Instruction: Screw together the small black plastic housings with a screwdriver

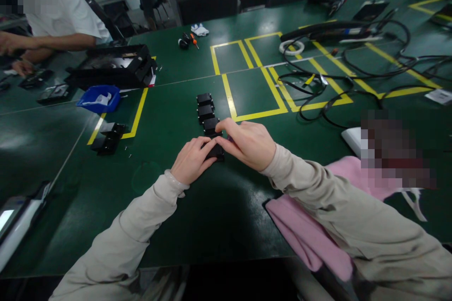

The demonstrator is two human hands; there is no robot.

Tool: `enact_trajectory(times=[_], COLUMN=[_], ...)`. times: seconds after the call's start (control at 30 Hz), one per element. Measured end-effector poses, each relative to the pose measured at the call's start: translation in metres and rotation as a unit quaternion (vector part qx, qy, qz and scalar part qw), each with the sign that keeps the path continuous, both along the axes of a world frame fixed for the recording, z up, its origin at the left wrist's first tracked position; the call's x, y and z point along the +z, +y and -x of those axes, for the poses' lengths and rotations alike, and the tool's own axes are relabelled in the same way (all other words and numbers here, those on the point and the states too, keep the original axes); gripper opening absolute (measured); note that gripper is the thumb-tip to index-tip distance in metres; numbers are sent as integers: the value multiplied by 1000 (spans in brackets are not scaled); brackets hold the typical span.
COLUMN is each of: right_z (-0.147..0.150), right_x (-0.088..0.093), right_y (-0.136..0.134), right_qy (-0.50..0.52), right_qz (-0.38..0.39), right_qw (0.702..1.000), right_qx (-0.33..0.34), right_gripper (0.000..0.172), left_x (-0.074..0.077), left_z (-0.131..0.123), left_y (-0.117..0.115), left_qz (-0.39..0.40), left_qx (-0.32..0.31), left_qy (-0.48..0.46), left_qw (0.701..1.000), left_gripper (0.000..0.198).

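A short row of small black blocks (205,113) with shiny bits at their corners stands on the green table in front of me. My left hand (192,160) is closed around the nearest black block (218,152), with fingers at its far and near sides. From the right, my right hand (250,143) reaches over that same block, thumb and index finger bent in a pinch. Whatever lies between those fingertips is too small or hidden to tell. The fingertips of both hands meet above the block, and another black block (211,125) sits just beyond them.
To the left are more black blocks (108,141), a blue bin (99,99) and a black case (116,66); a co-worker (67,14) sits behind. Black cables (318,80) sprawl at right over yellow tape. Pink cloth (300,225) lies under my right forearm.
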State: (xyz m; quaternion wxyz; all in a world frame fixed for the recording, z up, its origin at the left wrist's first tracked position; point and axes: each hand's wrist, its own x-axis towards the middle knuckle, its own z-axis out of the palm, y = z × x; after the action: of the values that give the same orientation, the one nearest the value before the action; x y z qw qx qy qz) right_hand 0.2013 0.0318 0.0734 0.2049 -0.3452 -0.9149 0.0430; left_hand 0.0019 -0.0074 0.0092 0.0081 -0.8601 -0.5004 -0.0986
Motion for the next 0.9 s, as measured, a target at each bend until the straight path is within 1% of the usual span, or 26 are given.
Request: enact_trajectory(times=[0.17, 0.27, 0.37, 0.5, 0.63, 0.73, 0.8, 0.9], right_z=[1, 1, 1, 1, 0, 0, 1, 0], right_x=[0, 1, 0, -1, -1, -1, 0, 0], right_y=[-1, 0, 0, 0, 0, 0, 0, -1], right_qy=[8, 13, -2, -3, -3, -10, -5, 9], right_qz=[11, 25, 14, -4, -7, -13, -8, 8], right_qw=[1000, 1000, 1000, 1000, 1000, 1000, 1000, 1000], right_qx=[-16, -6, -7, -22, -6, -12, -18, -3], right_gripper=[30, 30, 33, 27, 28, 32, 29, 29], left_x=[0, 0, 0, 0, 0, 0, 1, 1], left_z=[0, 0, 0, 0, 0, 0, 0, 0], left_y=[0, 0, 0, 0, 0, 0, 0, 0], left_qz=[-1, -4, -6, -3, -5, -6, -4, -3], left_qx=[-5, -5, -4, -5, -5, -6, -6, -5], left_qy=[0, 3, 6, 0, -3, -5, -6, -10], left_qw=[1000, 1000, 1000, 1000, 1000, 1000, 1000, 1000], left_gripper=[45, 45, 44, 46, 44, 43, 44, 44])
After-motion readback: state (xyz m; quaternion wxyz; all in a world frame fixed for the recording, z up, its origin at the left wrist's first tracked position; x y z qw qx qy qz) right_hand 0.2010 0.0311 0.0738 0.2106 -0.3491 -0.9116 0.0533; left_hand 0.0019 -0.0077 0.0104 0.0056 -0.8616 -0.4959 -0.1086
